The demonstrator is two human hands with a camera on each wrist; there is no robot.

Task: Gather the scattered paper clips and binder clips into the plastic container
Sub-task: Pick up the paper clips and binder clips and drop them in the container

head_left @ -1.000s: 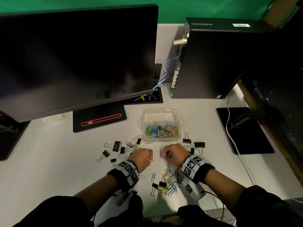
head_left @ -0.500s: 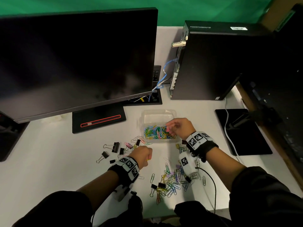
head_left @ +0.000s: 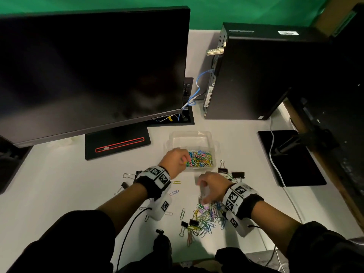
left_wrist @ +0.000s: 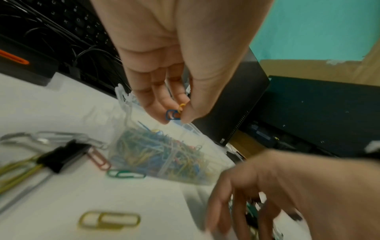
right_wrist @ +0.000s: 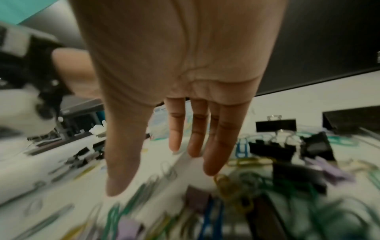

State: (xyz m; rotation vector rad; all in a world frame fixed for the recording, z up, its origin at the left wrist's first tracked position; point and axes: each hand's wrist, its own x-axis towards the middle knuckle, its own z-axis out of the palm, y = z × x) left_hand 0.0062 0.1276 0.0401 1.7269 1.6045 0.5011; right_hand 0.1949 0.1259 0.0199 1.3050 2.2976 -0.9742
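Observation:
The clear plastic container (head_left: 192, 135) holds several coloured paper clips (head_left: 201, 158). My left hand (head_left: 184, 161) hovers over its front left corner. In the left wrist view that hand (left_wrist: 176, 116) pinches a blue and a yellow paper clip (left_wrist: 173, 113) above the container (left_wrist: 127, 116). My right hand (head_left: 201, 194) is open, fingers spread and pointing down over the loose pile of clips (head_left: 204, 215) near the table's front. In its wrist view the right hand (right_wrist: 162, 175) holds nothing. Black binder clips (head_left: 222, 170) lie right of the container, others (head_left: 136, 174) to the left.
A large monitor (head_left: 94, 71) on its base (head_left: 118, 144) stands behind at the left, and a black computer tower (head_left: 266, 75) at the back right. At the right lies a black pad (head_left: 291, 160) crossed by a white cable (head_left: 275, 166).
My right hand left the container and came back down over the front pile, now open. My left hand moved from the table up to the container with clips pinched.

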